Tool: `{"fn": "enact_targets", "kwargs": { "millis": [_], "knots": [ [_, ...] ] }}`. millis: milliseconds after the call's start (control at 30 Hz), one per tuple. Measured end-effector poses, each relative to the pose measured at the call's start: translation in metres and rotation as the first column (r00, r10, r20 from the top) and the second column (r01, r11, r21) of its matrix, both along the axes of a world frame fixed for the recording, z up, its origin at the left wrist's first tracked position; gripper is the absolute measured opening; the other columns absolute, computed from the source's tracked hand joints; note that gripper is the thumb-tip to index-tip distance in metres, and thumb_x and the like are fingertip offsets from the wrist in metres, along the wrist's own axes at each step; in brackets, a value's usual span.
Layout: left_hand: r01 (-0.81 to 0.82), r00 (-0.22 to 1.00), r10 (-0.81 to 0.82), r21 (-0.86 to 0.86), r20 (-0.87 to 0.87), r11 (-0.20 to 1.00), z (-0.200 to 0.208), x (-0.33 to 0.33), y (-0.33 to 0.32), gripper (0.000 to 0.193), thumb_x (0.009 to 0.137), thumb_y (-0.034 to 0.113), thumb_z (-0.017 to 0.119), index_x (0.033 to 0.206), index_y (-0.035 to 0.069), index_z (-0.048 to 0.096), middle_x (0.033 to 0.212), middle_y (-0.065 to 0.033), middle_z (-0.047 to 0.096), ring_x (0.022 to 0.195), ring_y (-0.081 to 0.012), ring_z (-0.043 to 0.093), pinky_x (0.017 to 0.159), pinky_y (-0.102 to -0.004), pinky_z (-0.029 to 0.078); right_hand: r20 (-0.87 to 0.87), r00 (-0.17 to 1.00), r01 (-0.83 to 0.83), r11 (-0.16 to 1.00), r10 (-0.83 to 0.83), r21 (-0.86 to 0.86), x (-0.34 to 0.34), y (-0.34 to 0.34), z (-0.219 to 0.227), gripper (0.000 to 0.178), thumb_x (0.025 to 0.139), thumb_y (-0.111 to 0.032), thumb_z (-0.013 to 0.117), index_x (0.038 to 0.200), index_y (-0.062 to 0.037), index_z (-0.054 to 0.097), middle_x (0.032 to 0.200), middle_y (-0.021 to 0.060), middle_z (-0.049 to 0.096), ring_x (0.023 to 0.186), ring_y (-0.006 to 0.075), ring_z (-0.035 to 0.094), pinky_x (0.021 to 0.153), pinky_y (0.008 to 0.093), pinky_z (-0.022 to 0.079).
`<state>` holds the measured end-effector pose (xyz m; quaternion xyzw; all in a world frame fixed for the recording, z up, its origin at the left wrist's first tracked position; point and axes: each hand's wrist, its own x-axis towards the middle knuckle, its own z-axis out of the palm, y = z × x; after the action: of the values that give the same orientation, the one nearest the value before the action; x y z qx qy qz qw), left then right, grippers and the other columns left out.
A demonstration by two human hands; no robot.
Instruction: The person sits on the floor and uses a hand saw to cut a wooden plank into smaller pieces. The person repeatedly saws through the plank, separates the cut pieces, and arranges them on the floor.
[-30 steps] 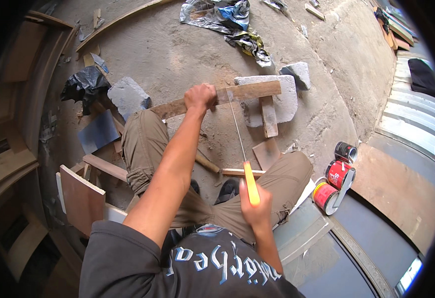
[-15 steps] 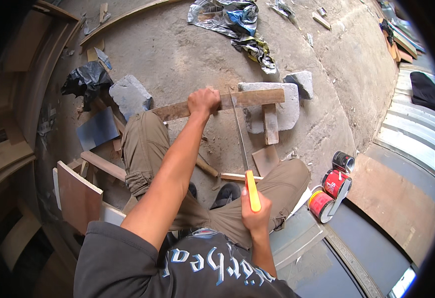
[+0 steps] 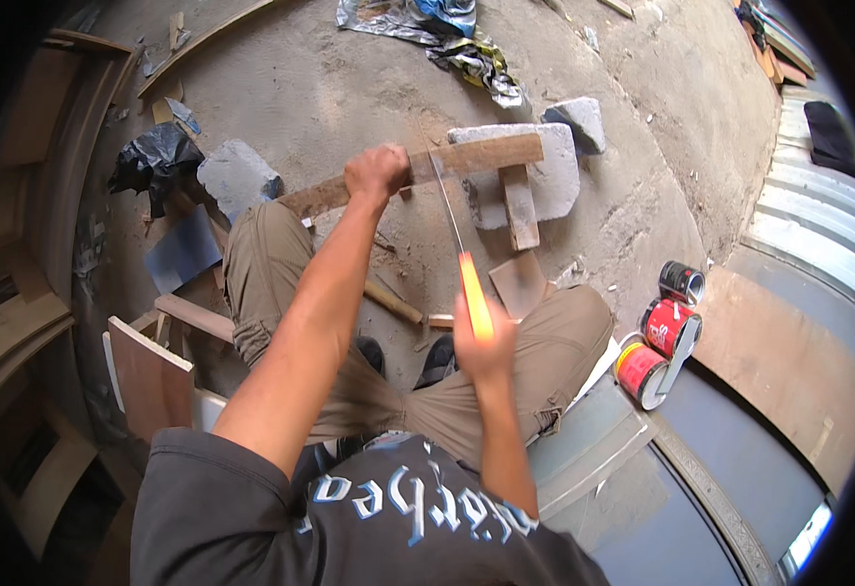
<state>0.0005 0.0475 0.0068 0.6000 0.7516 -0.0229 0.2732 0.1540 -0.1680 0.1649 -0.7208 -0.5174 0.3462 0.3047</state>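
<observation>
My left hand [image 3: 377,173] is closed around a long wooden board [image 3: 491,154], pressing it down near its middle. The board's right end lies over a pale stone block [image 3: 556,186], and its left end reaches my left knee. In my right hand [image 3: 486,342], blurred by motion, is a handsaw [image 3: 450,210] gripped by its yellow-orange handle. The saw's blade crosses the board just to the right of my left fist. A short wood piece [image 3: 518,207] rests on the block beneath the board's right part.
A smaller stone [image 3: 579,124] and another stone [image 3: 237,178] flank the board. Three cans [image 3: 657,371] stand by my right knee, near grey panels [image 3: 730,469]. Wood offcuts [image 3: 149,376] lie at the left, with a black plastic bag [image 3: 154,161]; crumpled wrapping [image 3: 476,68] lies ahead.
My right hand has pushed the saw forward, away from my body, bringing its handle closer to the board. My left hand stays on the board. The whole view has shifted slightly.
</observation>
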Motion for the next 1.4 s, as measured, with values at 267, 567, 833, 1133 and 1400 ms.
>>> {"fn": "enact_targets", "kwargs": {
  "millis": [267, 567, 833, 1133, 1400],
  "knots": [
    [-0.03, 0.999, 0.031, 0.038, -0.023, 0.999, -0.006, -0.004, 0.0, 0.054, 0.091, 0.038, 0.036, 0.091, -0.001, 0.075, 0.095, -0.0279, 0.069, 0.092, -0.0426, 0.069, 0.082, -0.0491, 0.053, -0.137, 0.988, 0.061, 0.998, -0.064, -0.033, -0.002, -0.028, 0.034, 0.021, 0.088, -0.014, 0.064, 0.074, 0.0023, 0.061, 0.059, 0.0177, 0.056, 0.051, 0.0276, 0.057, 0.052, 0.038, 0.044],
    [0.047, 0.999, -0.047, 0.011, -0.007, 0.999, -0.003, 0.005, -0.002, 0.054, 0.09, 0.037, 0.036, 0.088, 0.001, 0.075, 0.093, -0.0251, 0.071, 0.089, -0.0407, 0.07, 0.08, -0.0478, 0.054, -0.107, 0.993, 0.05, 0.998, -0.055, -0.044, -0.011, 0.049, -0.017, 0.023, 0.086, -0.014, 0.063, 0.069, 0.0012, 0.058, 0.062, 0.0225, 0.058, 0.056, 0.0411, 0.06, 0.052, 0.0435, 0.046],
    [-0.004, 1.0, 0.003, 0.04, 0.018, 0.999, -0.003, -0.001, -0.003, 0.06, 0.093, 0.043, 0.035, 0.089, -0.002, 0.074, 0.091, -0.03, 0.068, 0.089, -0.0461, 0.068, 0.081, -0.0516, 0.053, -0.002, 0.999, -0.038, 0.999, 0.038, 0.01, 0.011, 0.003, -0.003, 0.015, 0.085, -0.01, 0.063, 0.073, 0.0006, 0.061, 0.058, 0.0195, 0.058, 0.054, 0.0367, 0.062, 0.05, 0.041, 0.046],
    [-0.005, 1.0, 0.005, 0.014, -0.02, 1.0, -0.004, -0.003, -0.004, 0.053, 0.09, 0.037, 0.037, 0.086, 0.001, 0.075, 0.091, -0.0245, 0.071, 0.087, -0.0414, 0.07, 0.079, -0.0478, 0.054, -0.145, 0.988, 0.042, 0.997, -0.052, -0.072, 0.003, -0.045, 0.035, 0.014, 0.085, -0.007, 0.065, 0.079, 0.0049, 0.064, 0.059, 0.0127, 0.058, 0.053, 0.0167, 0.057, 0.053, 0.0337, 0.045],
    [0.043, 0.999, -0.042, 0.026, -0.02, 0.999, -0.006, 0.005, -0.002, 0.054, 0.089, 0.039, 0.038, 0.088, 0.0, 0.075, 0.091, -0.0243, 0.071, 0.087, -0.0401, 0.07, 0.078, -0.0476, 0.055, -0.092, 0.996, 0.011, 0.999, -0.015, -0.041, -0.013, 0.059, -0.026, 0.025, 0.088, -0.016, 0.062, 0.071, 0.0019, 0.056, 0.06, 0.0191, 0.055, 0.05, 0.0289, 0.052, 0.051, 0.0408, 0.04]
  ]
}}
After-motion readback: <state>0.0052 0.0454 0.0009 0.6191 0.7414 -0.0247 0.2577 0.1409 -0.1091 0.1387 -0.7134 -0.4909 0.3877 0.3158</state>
